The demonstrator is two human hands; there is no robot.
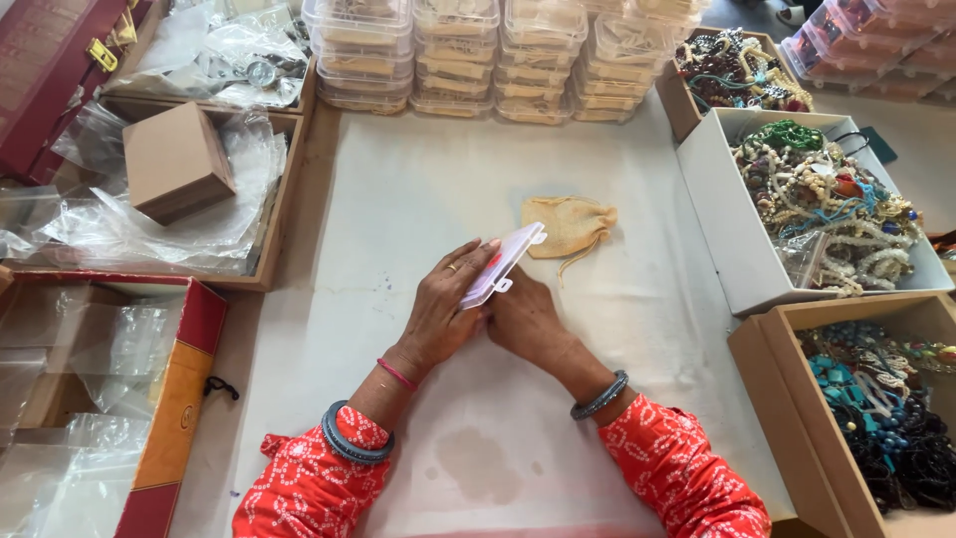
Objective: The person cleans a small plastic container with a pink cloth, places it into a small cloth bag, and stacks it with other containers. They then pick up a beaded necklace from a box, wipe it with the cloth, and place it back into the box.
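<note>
Left hand point(445, 309) and right hand point(525, 319) hold a clear plastic case point(502, 265)

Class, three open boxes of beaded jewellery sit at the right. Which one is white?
The middle box, between the two brown cardboard ones: the far box and the near box.

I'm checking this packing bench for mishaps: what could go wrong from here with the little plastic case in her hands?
1. The clear plastic case is tilted between the left hand and right hand; if it pops open, its contents might spill onto the white cloth.
2. The yellow pouch lies close by, and a hand could snag its drawstring.
</note>
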